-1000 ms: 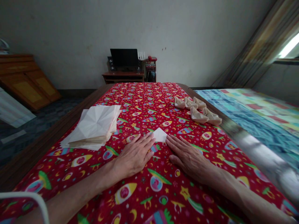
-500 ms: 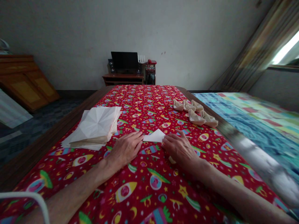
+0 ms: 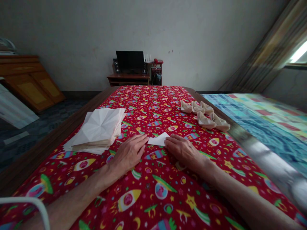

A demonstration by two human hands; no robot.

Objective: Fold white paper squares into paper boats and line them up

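A small folded sheet of white paper (image 3: 158, 140), with a raised peak at its right, lies on the red patterned tablecloth (image 3: 153, 188). My left hand (image 3: 131, 148) has its fingers together at the paper's left end, thumb tucked below. Over the right end rest the closed fingers of my right hand (image 3: 182, 149), which hide that corner. Exactly how the fingertips pinch the paper is hidden. To the left is a stack of creased white paper sheets (image 3: 102, 124), its lower edges tan. Several folded paper boats (image 3: 206, 120) sit in two rows at the right.
A white curved tube (image 3: 35, 200) crosses the lower left corner. Beyond the table stand a monitor (image 3: 129, 60) and speakers on a small desk (image 3: 127, 77). A wooden cabinet (image 3: 33, 84) is at the left, a bed (image 3: 259, 124) at the right.
My right hand has shifted slightly left along the paper and its fingers are drawn closer together, covering more of the right end. The left hand stays nearly still. The view has turned slightly.
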